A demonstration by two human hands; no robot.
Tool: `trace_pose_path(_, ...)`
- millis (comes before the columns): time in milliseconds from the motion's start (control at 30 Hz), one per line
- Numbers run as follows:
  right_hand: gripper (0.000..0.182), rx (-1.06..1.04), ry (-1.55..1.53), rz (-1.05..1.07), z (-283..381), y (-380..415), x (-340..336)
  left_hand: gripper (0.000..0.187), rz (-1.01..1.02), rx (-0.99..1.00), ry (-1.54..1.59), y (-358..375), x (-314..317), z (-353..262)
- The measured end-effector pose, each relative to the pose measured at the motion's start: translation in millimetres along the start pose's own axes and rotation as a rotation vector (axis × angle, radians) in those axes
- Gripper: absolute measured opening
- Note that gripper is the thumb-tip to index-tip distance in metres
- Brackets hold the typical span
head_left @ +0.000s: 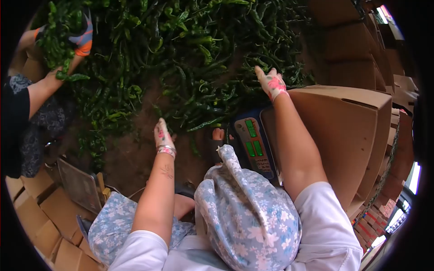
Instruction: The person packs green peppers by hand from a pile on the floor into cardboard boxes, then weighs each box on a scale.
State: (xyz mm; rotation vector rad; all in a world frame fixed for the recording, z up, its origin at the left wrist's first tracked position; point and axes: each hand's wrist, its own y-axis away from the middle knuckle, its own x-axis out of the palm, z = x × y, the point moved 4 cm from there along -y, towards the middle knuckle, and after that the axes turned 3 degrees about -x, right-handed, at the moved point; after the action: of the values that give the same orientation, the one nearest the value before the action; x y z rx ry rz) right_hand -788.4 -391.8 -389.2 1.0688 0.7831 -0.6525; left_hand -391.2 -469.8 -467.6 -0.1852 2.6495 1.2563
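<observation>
A broad heap of long green chili peppers (181,77) lies on the brown ground in front of me. My left hand (163,136), in a white glove with pink flowers, is at the heap's near edge, fingers stretched forward and nothing in them. Farther out to the right, my right hand (273,84) wears a matching glove. Its fingers are spread at the peppers beside the cardboard box (334,131), and it holds nothing. Between my forearms stands a digital scale (254,144) with lit green displays, partly covered by flowered cloth (248,207).
At the left, another person's gloved hands (83,38) hold a bunch of green peppers. A flat metal plate (80,183) stands near flattened or stacked cardboard boxes (58,207) at lower left. More cartons (348,43) line the right side.
</observation>
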Motion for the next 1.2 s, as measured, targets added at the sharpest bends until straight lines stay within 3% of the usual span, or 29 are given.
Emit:
trace_pose_path(33,0.093,0.005,0.011,0.013,1,-9,16,0.068,0.158,-0.060,0.018,10,18,-8)
trace_pose_path(67,0.097,0.032,-0.004,-0.027,2,-13,28,0.073,0.127,-0.038,-0.029,10,30,-3)
trace_pose_path(100,0.101,0.062,-0.020,-0.075,5,-16,33,0.060,0.382,-0.015,0.168,9,52,-5)
trace_pose_path(200,0.108,-0.002,-0.196,0.067,7,7,40,0.059,0.621,-0.103,0.281,9,104,1)
trace_pose_path(233,0.109,-0.046,-0.218,0.086,8,15,41,0.059,0.636,-0.115,0.279,19,111,-12)
trace_pose_path(300,0.110,-0.106,-0.339,0.148,9,28,41,0.058,0.736,-0.338,0.413,42,122,-39)
trace_pose_path(333,0.110,-0.094,-0.340,0.143,5,23,43,0.057,0.801,-0.312,0.380,45,120,-49)
trace_pose_path(400,0.109,-0.302,-0.434,0.151,0,19,50,0.058,0.880,-0.407,0.315,38,121,-52)
trace_pose_path(467,0.106,-0.457,-0.499,0.167,21,40,55,0.057,0.821,-0.402,0.314,39,136,-54)
trace_pose_path(500,0.104,-0.442,-0.330,0.292,35,56,61,0.057,0.796,-0.353,0.286,32,143,-55)
trace_pose_path(533,0.104,-0.463,-0.231,0.277,52,76,58,0.057,0.764,-0.309,0.255,26,145,-51)
trace_pose_path(667,0.107,-0.481,-0.289,0.347,59,63,72,0.055,0.642,-0.264,0.121,41,141,-75)
trace_pose_path(733,0.107,-0.495,-0.323,0.341,63,62,77,0.051,0.719,-0.307,0.186,38,141,-76)
trace_pose_path(933,0.099,-0.584,-0.492,0.345,83,88,58,0.038,0.644,-0.126,0.211,69,115,-110)
trace_pose_path(1067,0.093,-0.662,-0.524,0.255,100,137,-15,0.033,0.686,0.106,0.267,117,97,-161)
trace_pose_path(1200,0.088,-0.769,-0.542,-0.063,86,194,-134,0.034,0.811,0.268,0.245,233,106,-216)
